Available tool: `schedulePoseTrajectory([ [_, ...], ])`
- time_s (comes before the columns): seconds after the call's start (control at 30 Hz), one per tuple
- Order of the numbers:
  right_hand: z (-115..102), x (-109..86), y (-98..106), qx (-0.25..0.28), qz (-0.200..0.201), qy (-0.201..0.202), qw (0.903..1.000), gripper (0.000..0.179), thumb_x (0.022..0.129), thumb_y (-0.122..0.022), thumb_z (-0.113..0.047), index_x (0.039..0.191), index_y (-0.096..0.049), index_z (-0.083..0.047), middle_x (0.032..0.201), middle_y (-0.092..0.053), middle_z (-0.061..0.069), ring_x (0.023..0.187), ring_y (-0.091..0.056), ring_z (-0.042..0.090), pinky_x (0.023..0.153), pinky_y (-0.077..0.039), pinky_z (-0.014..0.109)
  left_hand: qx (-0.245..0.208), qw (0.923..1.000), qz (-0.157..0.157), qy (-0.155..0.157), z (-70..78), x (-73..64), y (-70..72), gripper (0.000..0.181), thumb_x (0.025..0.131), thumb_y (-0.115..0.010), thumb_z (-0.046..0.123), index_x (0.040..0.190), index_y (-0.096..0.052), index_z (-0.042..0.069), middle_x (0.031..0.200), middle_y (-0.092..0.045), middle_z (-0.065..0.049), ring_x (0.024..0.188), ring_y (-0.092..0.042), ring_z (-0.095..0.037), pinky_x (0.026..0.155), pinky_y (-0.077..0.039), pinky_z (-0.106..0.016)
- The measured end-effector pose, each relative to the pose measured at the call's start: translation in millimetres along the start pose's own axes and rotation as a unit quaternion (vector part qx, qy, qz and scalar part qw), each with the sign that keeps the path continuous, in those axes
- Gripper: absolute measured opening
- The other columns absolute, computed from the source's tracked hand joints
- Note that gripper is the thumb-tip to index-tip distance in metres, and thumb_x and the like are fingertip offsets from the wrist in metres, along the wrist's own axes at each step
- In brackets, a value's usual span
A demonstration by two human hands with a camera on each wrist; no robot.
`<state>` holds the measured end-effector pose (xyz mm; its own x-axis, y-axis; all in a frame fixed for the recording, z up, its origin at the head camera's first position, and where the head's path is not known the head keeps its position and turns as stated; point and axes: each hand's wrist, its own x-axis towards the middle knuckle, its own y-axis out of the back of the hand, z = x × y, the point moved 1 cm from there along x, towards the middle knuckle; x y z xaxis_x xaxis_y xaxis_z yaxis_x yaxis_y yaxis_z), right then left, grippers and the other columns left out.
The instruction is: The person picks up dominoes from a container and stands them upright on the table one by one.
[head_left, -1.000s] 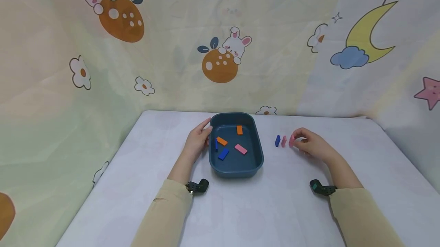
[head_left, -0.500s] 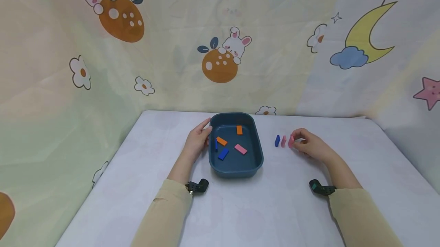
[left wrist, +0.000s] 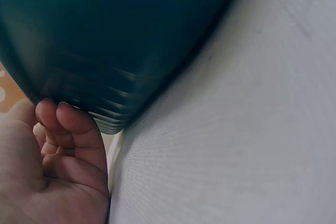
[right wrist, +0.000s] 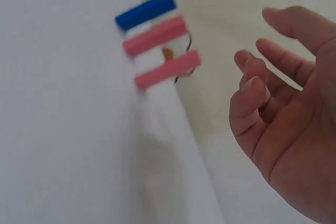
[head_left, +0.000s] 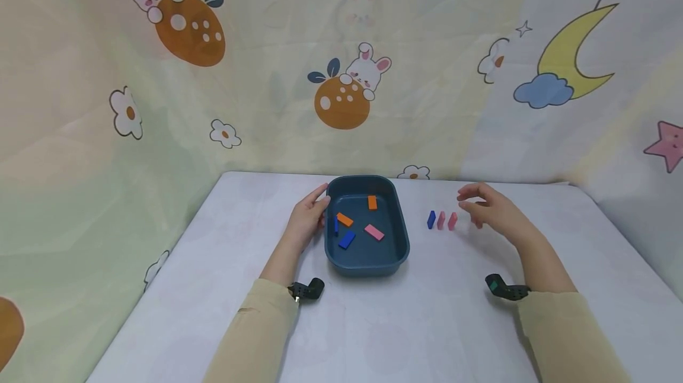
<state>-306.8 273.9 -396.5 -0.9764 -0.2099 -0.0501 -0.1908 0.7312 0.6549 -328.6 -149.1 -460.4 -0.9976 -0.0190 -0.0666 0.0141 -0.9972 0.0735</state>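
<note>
My left hand (head_left: 306,217) grips the left rim of a dark teal plastic tray (head_left: 395,258); in the left wrist view its bent fingertips (left wrist: 73,116) lie against the outer wall. Three domino-like blocks stand upright in a short row right of the tray: a blue block (head_left: 431,220), a middle pink block (head_left: 440,220) and an end pink block (head_left: 452,221). My right hand (head_left: 496,211) hovers just right of the end pink block, fingers loosely bent and holding nothing. The right wrist view shows the same blue block (right wrist: 147,11) and end pink block (right wrist: 168,70) apart from the fingers.
Inside the tray lie several more blocks: orange blocks (head_left: 372,202), a blue block (head_left: 347,239), a pink block (head_left: 374,232), and another blue one on edge by the left wall. The white table (head_left: 373,329) ends at a cartoon-printed curtain (head_left: 267,74).
My right hand has let go of the end pink block and moved up and to the right. That block now stands by itself. The left hand and tray have stayed put.
</note>
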Motion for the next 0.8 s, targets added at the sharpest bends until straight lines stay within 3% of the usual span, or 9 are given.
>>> schedulePoseTrajectory([
  [0.27, -62.2, 18.8, -15.3, 0.017, -0.019, 0.042, 0.9988, 0.043, 0.099, -0.056, -0.043, 0.132, -0.051, -0.016, 0.122, -0.057, 0.012, 0.088, -0.063, 0.033, 0.083, -0.054, 0.036, -0.001, 0.9999, -0.004, -0.009, 0.7, -1.7, -0.9, 0.04, 0.097, -0.061, 0.042, 0.136, -0.055, 0.043, 0.072, -0.053, -0.001, 0.064, -0.051, -0.018, 0.059, -0.044, -0.026],
  [0.5, -116.4, 51.2, -63.4, 0.041, -0.074, 0.057, 0.9948, 0.034, 0.1, -0.057, -0.035, 0.127, -0.055, -0.015, 0.125, -0.06, 0.014, 0.104, -0.066, 0.031, 0.096, -0.053, 0.046, -0.009, 0.9999, 0.004, -0.006, -4.3, -3.9, 3.7, 0.039, 0.097, -0.061, 0.039, 0.136, -0.056, 0.041, 0.073, -0.054, -0.001, 0.063, -0.05, -0.016, 0.058, -0.043, -0.025],
  [0.63, -131.5, 66.5, -87.2, 0.037, -0.107, 0.064, 0.9916, 0.035, 0.101, -0.056, -0.031, 0.128, -0.055, -0.01, 0.127, -0.058, 0.014, 0.114, -0.062, 0.034, 0.1, -0.051, 0.046, -0.017, 0.9999, 0.0, -0.001, -5.5, -2.9, 2.7, 0.04, 0.097, -0.062, 0.04, 0.136, -0.056, 0.041, 0.075, -0.055, -0.002, 0.063, -0.051, -0.017, 0.059, -0.044, -0.025],
  [0.8, -140.1, 81.4, -106.6, -0.009, -0.103, 0.061, 0.9927, 0.036, 0.101, -0.054, -0.029, 0.13, -0.056, -0.008, 0.126, -0.059, 0.012, 0.114, -0.058, 0.035, 0.1, -0.049, 0.049, -0.015, 0.9998, -0.007, -0.01, -2.9, 0.4, 0.0, 0.041, 0.097, -0.062, 0.041, 0.137, -0.055, 0.041, 0.075, -0.056, -0.002, 0.063, -0.051, -0.017, 0.058, -0.044, -0.025],
])
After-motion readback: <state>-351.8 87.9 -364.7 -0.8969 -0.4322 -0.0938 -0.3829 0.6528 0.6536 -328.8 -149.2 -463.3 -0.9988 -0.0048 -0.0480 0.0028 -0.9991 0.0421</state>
